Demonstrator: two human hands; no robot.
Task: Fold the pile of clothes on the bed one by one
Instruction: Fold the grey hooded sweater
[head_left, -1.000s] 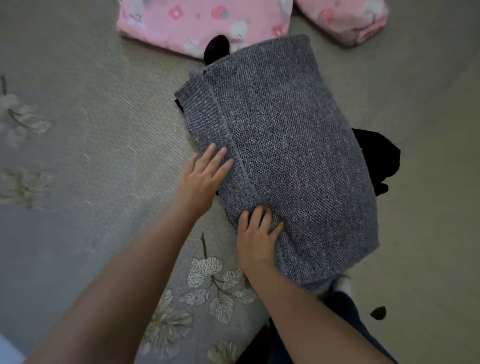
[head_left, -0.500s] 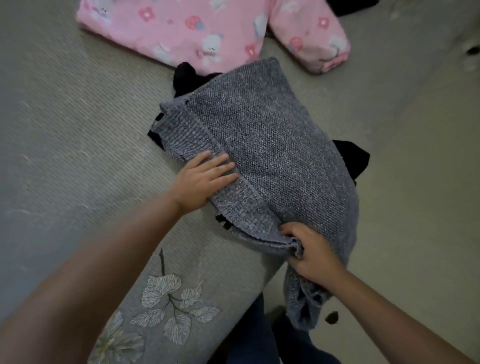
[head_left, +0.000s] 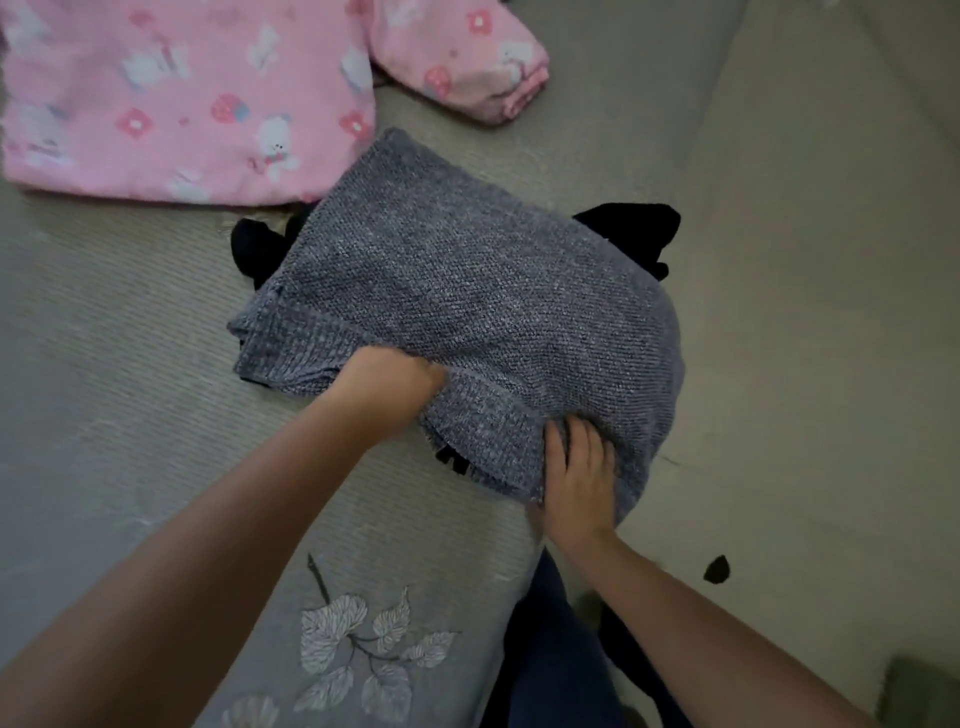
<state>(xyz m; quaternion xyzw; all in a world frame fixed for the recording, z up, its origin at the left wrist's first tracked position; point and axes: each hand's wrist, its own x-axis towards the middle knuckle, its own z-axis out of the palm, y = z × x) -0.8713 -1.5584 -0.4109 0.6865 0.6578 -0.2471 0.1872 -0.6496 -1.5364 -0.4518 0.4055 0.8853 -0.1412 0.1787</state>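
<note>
In the head view, the grey knitted sweater (head_left: 467, 322) lies folded on the bed (head_left: 104, 364), near its edge, on top of a black garment (head_left: 628, 228) that shows at both sides under it. Half a second ago the right hand was pulling the hanging lower part of the sweater up from the bed edge; now this part is laid over and the sweater is a thicker, more compact packet. The left hand (head_left: 387, 382) was flat on the ribbed hem before, and now its fingers are curled and go under the near fold, so it grips the knit there. The right hand (head_left: 576, 478) has its fingers pushed into the near right corner of the sweater, holding the layers together. I judge that the folding of this piece is almost finished, and that the hands are ready to lift it or to make one last fold. Behind it, the pink patterned pyjama top (head_left: 182, 104) lies spread, touching the far corner of the sweater, not yet folded. The black garment under the sweater could be dragged with it when it is lifted. A small dark spot (head_left: 717, 569) lies on the floor (head_left: 831, 364) beside the bed.
</note>
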